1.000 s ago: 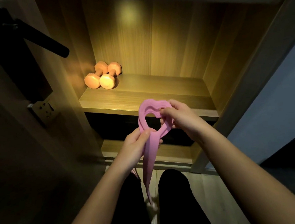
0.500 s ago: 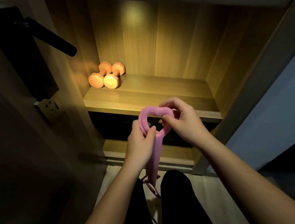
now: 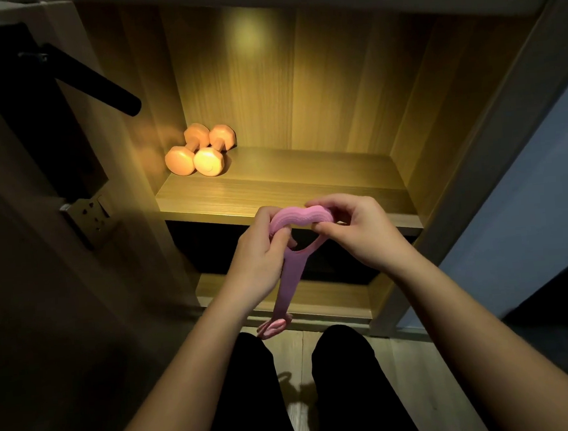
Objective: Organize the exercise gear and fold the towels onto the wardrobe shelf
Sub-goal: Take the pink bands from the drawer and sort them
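Centrally gripped in left hand (image 3: 257,263) and right hand (image 3: 357,231), fingers curled round its padded top: pink band (image 3: 291,276), tail dangling toward 6 o'clock, just before the shelf (image 3: 307,186) edge. Back at 10 o'clock on shelf, two dumbbells (image 3: 199,152) touching; farther out, black handle (image 3: 95,84).

Pink ribbed rubber resistance band (image 3: 292,272) between the fingers (image 3: 326,227): one pink throughout, wavy ridge pattern on the looped handle at the fingers, strap hanging below them plain. Two orange hex-ended dumbbells (image 3: 199,154) up-left of the fingers, plain orange. Light wooden wardrobe shelf (image 3: 290,184) just beyond the fingers: yellow-tan, straight fine grain lines, warm yellow glow on back panel. Black matte lever handle (image 3: 95,84) far left of the fingers. Black trousers (image 3: 350,380) below the fingers. Pale grey-beige floorboards (image 3: 423,367) beside them. Blue-grey wall (image 3: 529,196) to the right.
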